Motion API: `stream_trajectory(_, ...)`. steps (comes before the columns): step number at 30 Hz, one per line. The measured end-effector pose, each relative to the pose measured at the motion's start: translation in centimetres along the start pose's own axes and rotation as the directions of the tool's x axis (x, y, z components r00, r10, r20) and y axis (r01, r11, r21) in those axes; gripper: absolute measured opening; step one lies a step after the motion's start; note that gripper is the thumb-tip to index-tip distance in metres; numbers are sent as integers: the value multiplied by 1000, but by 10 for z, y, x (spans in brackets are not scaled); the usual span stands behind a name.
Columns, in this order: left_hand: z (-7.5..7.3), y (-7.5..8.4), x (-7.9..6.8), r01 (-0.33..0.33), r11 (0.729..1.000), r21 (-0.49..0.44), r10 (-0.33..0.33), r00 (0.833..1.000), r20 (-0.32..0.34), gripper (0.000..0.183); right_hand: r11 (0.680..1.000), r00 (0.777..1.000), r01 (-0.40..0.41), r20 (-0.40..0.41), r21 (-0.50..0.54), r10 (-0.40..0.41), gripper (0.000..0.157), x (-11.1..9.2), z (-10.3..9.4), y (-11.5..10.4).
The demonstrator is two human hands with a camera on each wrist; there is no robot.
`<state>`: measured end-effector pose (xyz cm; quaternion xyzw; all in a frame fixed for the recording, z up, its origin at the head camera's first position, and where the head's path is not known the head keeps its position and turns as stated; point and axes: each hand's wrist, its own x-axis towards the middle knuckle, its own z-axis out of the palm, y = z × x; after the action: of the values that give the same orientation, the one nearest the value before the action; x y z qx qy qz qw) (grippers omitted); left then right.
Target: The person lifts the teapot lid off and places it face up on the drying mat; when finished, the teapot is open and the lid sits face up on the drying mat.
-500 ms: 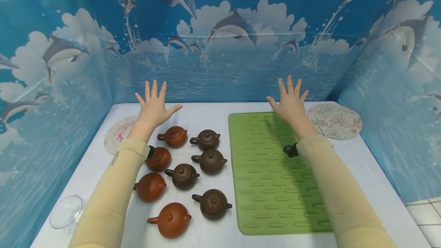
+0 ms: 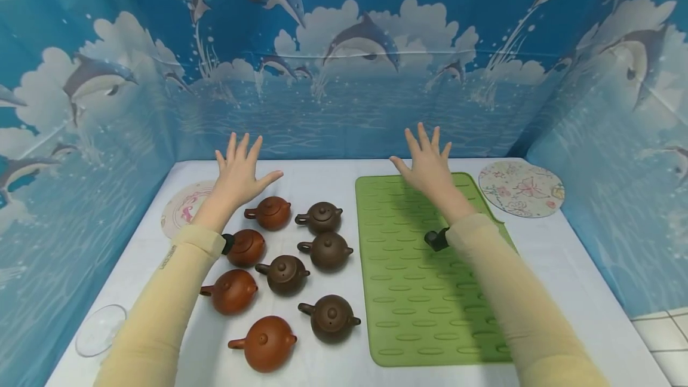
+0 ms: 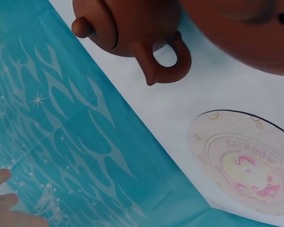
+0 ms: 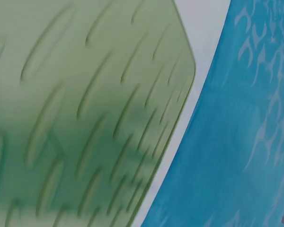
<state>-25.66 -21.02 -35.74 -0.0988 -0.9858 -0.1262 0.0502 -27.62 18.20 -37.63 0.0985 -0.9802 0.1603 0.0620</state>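
My left hand (image 2: 235, 178) hovers, fingers spread and straight, over the back left of the table, holding nothing. Beneath and beside that arm stand several reddish-brown teapots (image 2: 272, 212); one teapot (image 3: 137, 23) shows its loop handle in the left wrist view, where fingers (image 3: 12, 215) edge into the lower left corner. To their right are several dark brown teapots (image 2: 330, 251). Over the far part of a green ridged mat (image 2: 395, 315) is my right hand (image 2: 428, 171), also spread and without anything in it. The right wrist view has the mat's corner, shadowed.
A round pink-patterned mat (image 2: 174, 211) lies at the left, partly behind the left forearm. At the back right is an oval butterfly-patterned mat (image 2: 521, 189). A clear glass dish (image 2: 99, 330) sits near the left edge. Dolphin-print curtain (image 2: 344, 112) encloses the white table.
My right hand has shifted left and slightly nearer, over the green mat. The left hand has lowered a little, its forearm drifting left. The teapots stay put.
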Motion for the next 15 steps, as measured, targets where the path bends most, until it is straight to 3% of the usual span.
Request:
stream_trajectory(9,12,5,-17,-123,992,-28,124,991,49,85,991,991,129,26,20,-129,73,-6,27,-45)
stream_trajectory(15,28,19,-30,-262,965,-12,262,961,91,75,970,967,242,72,37,-244,67,-14,48,-75)
